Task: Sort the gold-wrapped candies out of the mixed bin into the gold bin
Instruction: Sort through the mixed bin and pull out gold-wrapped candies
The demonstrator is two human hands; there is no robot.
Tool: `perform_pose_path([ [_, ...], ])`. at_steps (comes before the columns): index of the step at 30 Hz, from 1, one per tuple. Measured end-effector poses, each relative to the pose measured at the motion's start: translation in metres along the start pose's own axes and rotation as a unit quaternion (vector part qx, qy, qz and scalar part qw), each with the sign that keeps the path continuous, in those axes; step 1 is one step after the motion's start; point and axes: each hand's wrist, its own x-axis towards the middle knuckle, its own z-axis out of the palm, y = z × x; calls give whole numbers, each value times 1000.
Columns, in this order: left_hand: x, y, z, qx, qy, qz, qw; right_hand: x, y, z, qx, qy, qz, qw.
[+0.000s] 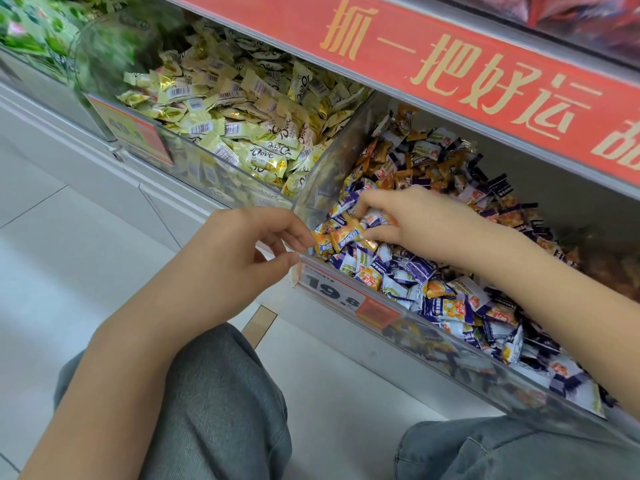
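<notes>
The mixed bin [388, 327], a clear plastic trough, holds purple, white, orange and gold wrapped candies. To its left, the gold bin [194, 150] is full of pale gold wrapped candies. My left hand [242, 251] hovers at the mixed bin's front left corner and pinches an orange-gold wrapped candy [323, 242] at its fingertips. My right hand [415, 220] is inside the mixed bin, with fingers curled round a gold-orange candy [346, 233] and another wrapped candy on top of the pile.
A red banner with gold characters [485, 74] runs along the shelf edge above the bins. A price tag reading 19.8 [332, 289] sits on the mixed bin's front. A bin of green wrapped candies [31, 26] is far left. My knees in grey jeans [214, 393] are below, over a tiled floor.
</notes>
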Motion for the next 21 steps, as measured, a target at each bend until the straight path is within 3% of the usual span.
perform_pose_path([
  [4,0,0,-1,2,2,3,1000,-9,11,-3,175,39,14,984],
  [7,1,0,0,1,4,1,1000,-14,17,-12,267,50,76,959],
  [11,0,0,0,3,1,-1,1000,-24,23,-26,188,62,113,974],
  [15,1,1,0,3,2,-1,1000,-24,4,-30,177,24,1,984],
  [21,0,0,0,-1,0,2,1000,15,-18,-2,-80,-82,29,993],
])
